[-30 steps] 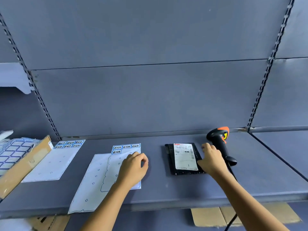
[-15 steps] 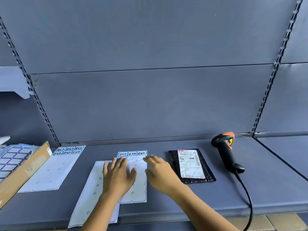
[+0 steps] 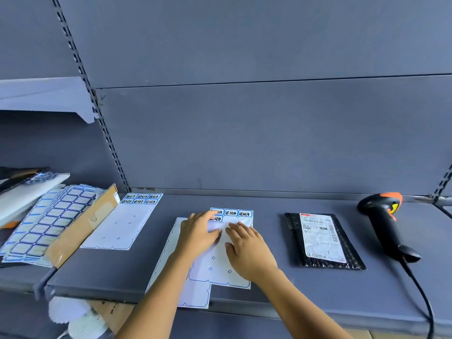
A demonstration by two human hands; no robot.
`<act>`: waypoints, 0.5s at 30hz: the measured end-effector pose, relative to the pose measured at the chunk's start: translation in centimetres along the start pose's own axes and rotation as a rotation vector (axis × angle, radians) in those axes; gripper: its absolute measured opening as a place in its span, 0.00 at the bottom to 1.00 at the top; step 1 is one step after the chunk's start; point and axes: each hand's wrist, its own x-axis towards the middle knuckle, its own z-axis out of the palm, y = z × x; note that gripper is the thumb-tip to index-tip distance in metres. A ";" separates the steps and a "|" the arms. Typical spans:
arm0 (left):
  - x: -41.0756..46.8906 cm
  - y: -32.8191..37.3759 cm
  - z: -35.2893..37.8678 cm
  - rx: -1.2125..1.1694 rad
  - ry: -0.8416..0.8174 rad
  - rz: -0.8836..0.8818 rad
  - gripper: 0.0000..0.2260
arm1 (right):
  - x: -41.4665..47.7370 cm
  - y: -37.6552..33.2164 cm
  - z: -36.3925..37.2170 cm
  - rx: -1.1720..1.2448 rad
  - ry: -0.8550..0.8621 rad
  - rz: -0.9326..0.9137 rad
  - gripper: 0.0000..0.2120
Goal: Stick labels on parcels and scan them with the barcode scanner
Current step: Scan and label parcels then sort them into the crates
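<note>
A white label sheet (image 3: 221,263) lies mid-shelf with a few blue-framed labels (image 3: 237,213) left along its far edge. My left hand (image 3: 198,234) rests on the sheet, fingers stretched toward the labels at its top left corner. Beside it my right hand (image 3: 247,248) presses flat on the sheet with straight fingers. To the right lies a black parcel (image 3: 322,241) bearing a white shipping label with a barcode. Farther right the black and orange barcode scanner (image 3: 385,221) lies on the shelf, untouched.
An emptied backing sheet (image 3: 176,260) sticks out from under the label sheet and over the shelf's front edge. Another sheet (image 3: 122,222) lies to the left. A cardboard box (image 3: 83,223) with full label sheets (image 3: 46,218) sits at far left. The scanner cable (image 3: 420,292) trails off the front.
My right hand let go of the scanner and moved left onto the label sheet beside my left hand. The view shifted right to left, so parcel and scanner now sit farther right.
</note>
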 end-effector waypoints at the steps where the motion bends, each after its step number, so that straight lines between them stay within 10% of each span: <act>1: -0.1 -0.1 0.4 0.029 0.055 0.025 0.24 | 0.0 -0.1 -0.1 0.005 0.002 0.010 0.45; 6: 1.3 0.1 0.7 0.246 0.073 0.113 0.28 | 0.5 -0.2 -0.1 -0.094 0.045 0.050 0.23; 15: 1.8 -1.7 2.2 0.188 0.273 0.240 0.20 | 1.6 0.1 1.0 -0.224 0.210 0.085 0.21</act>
